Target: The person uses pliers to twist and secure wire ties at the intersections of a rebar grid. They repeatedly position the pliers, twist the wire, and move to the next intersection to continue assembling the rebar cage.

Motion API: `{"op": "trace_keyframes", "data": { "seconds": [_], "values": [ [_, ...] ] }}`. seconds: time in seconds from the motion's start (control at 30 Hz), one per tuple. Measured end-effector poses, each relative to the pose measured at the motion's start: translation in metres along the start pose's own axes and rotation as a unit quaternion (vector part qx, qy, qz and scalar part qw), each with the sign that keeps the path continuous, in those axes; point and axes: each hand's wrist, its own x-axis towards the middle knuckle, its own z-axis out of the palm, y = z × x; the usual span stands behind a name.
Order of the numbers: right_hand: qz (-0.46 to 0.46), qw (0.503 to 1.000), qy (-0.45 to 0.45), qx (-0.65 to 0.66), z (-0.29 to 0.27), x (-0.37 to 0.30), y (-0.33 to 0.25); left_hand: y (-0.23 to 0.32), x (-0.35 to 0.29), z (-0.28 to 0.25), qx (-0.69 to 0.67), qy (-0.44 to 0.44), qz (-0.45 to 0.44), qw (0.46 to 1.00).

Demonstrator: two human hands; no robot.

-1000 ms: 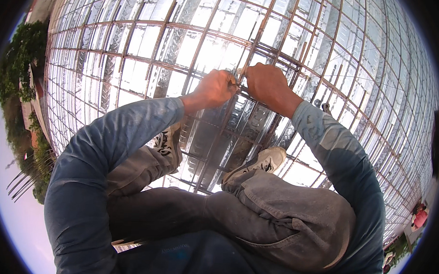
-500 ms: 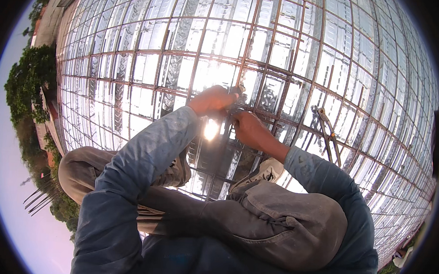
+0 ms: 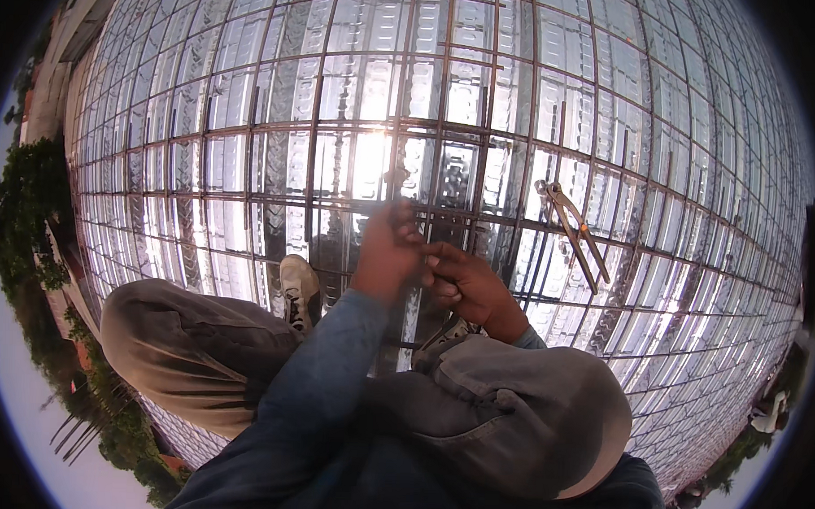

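Note:
My left hand (image 3: 386,256) is raised over a grid of brown steel reinforcing bars (image 3: 355,201), its fingers curled. Close against it on the right, my right hand (image 3: 478,293) is closed, thumb and forefinger reaching to the left hand's fingers. Anything between the fingers is too small or too dark to make out. To the right of my hands, a pair of end-cutting nippers (image 3: 572,226) with long handles lies on the bars, jaws away from me.
Shiny corrugated metal decking (image 3: 360,82) lies under the bars, with strong sun glare ahead of my hands. My knees are bent on both sides, and my left shoe (image 3: 297,291) rests on the grid. Trees (image 3: 22,232) and a concrete edge (image 3: 69,54) stand at the left.
Both hands have drawn back from the bar crossing towards my body and come together. My left foot has shifted forward and left. The nippers still lie on the bars.

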Motion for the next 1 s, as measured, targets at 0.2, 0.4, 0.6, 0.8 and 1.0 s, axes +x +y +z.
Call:
{"op": "trace_keyframes", "data": {
  "seconds": [0.2,0.4,0.6,0.8,1.0],
  "values": [
    [0.027,0.945,0.209,-0.252,0.008,-0.069,0.004,-0.018,-0.003,0.015,-0.100,0.026,0.008,0.995],
    [-0.237,0.331,0.438,-0.802,-0.065,-0.100,-0.082,-0.024,-0.005,0.019,-0.115,0.080,0.032,0.990],
    [-0.148,0.428,0.408,-0.792,-0.111,-0.111,-0.092,-0.049,0.021,0.021,-0.045,0.170,0.098,0.980],
    [-0.059,0.389,0.435,-0.810,-0.074,-0.123,-0.099,-0.052,0.018,0.030,0.063,0.234,0.187,0.952],
    [-0.002,0.658,0.286,-0.696,0.075,-0.066,-0.117,-0.057,-0.005,0.046,0.041,0.253,0.225,0.940]
  ]
}}
